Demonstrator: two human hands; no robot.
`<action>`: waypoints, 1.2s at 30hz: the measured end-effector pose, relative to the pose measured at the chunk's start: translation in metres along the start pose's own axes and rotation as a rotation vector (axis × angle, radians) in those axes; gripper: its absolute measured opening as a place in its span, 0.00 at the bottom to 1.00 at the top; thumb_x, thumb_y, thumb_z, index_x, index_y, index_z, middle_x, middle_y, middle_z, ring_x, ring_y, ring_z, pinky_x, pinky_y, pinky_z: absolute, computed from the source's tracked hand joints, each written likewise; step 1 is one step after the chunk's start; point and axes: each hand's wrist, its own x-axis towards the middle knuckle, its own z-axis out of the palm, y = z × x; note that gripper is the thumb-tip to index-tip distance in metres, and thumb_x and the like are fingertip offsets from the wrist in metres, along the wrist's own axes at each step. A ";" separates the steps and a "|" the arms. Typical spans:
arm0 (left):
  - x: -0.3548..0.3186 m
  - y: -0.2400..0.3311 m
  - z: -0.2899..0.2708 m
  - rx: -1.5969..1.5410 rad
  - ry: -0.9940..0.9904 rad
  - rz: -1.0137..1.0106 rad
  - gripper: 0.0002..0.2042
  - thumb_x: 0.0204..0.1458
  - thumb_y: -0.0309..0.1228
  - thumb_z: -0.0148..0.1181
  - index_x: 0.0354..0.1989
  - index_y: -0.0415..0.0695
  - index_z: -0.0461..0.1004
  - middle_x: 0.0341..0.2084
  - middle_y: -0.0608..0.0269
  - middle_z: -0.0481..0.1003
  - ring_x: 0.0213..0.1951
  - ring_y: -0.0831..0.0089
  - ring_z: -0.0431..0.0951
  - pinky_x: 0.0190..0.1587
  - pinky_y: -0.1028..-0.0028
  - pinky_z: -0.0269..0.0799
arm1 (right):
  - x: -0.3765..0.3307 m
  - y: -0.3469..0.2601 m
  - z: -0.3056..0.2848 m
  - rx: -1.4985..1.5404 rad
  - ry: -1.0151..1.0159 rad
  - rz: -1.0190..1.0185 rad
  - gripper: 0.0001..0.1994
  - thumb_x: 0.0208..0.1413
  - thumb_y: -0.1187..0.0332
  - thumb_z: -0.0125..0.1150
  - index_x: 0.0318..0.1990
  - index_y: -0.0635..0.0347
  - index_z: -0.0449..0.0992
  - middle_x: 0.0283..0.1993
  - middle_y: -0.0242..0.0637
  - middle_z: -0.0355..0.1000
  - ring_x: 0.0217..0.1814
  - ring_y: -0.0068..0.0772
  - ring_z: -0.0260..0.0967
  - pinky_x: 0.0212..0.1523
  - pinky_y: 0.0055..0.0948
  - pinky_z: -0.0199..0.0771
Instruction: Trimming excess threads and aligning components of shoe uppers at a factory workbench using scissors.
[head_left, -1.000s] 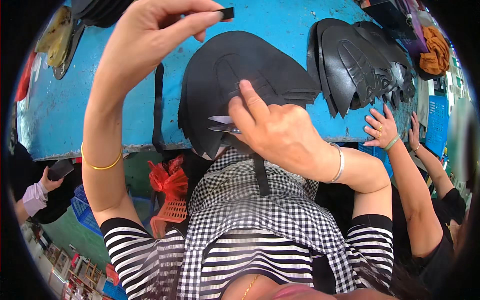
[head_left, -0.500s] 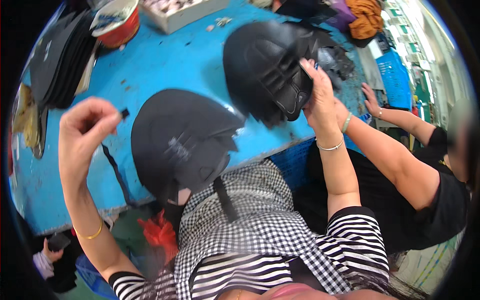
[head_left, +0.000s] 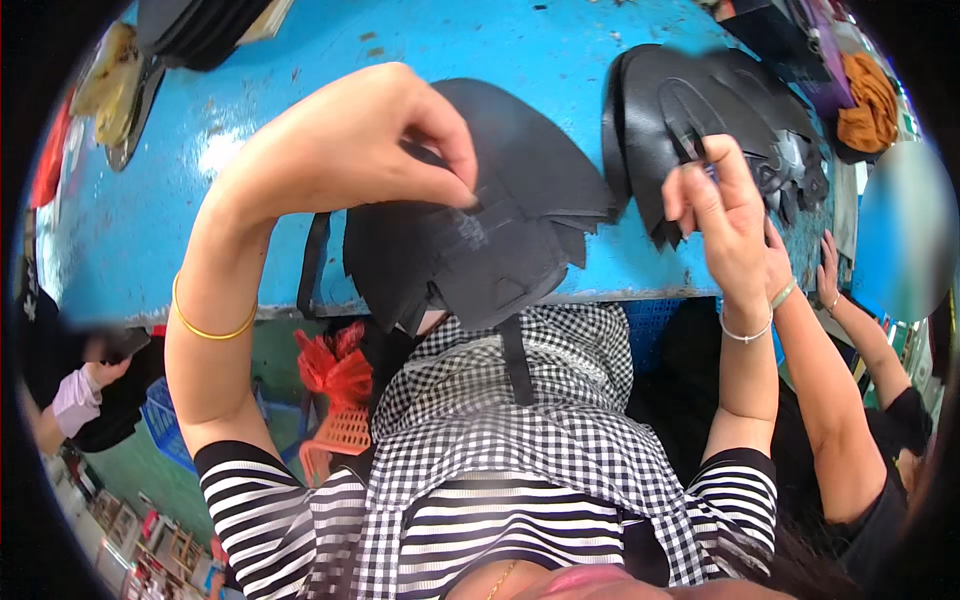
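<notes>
A: State of the left hand (head_left: pixel 340 150)?

B: Its grip is pinched shut on the top layer of the black cut pieces (head_left: pixel 480 240), a stack overhanging the near edge of the blue bench (head_left: pixel 240 130). Half a second ago that hand was raised clear of the stack, pinching a small dark bit; it has since come down onto the stack.

A: And the right hand (head_left: pixel 725 215)?

B: Raised near the second black stack (head_left: pixel 700 110), far right on the bench. Fingers are closed on a thin dark strip (head_left: pixel 692 140). Earlier it rested on that stack; it has lifted.

A: Meaning?

B: Judged: one piece is being separated or positioned on the near stack.
</notes>
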 end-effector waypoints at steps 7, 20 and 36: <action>0.003 -0.007 0.023 0.022 -0.132 -0.092 0.06 0.42 0.27 0.69 0.27 0.38 0.81 0.24 0.58 0.80 0.28 0.67 0.79 0.36 0.71 0.73 | 0.012 -0.016 0.045 -0.186 -0.325 -0.018 0.03 0.62 0.73 0.55 0.40 0.63 0.70 0.27 0.30 0.72 0.29 0.17 0.70 0.32 0.20 0.68; -0.007 -0.013 0.027 0.457 0.208 0.020 0.12 0.40 0.35 0.72 0.27 0.40 0.78 0.23 0.55 0.78 0.28 0.60 0.79 0.33 0.67 0.73 | 0.032 -0.004 0.075 -0.707 -0.505 -0.561 0.08 0.50 0.68 0.65 0.34 0.53 0.70 0.22 0.32 0.65 0.27 0.37 0.71 0.25 0.35 0.68; -0.013 -0.018 0.028 0.494 0.158 0.056 0.08 0.50 0.30 0.62 0.37 0.42 0.79 0.29 0.55 0.78 0.35 0.57 0.77 0.40 0.63 0.71 | 0.057 -0.017 0.080 -0.830 -0.514 -0.580 0.09 0.55 0.62 0.61 0.39 0.52 0.71 0.30 0.34 0.74 0.32 0.41 0.75 0.29 0.37 0.71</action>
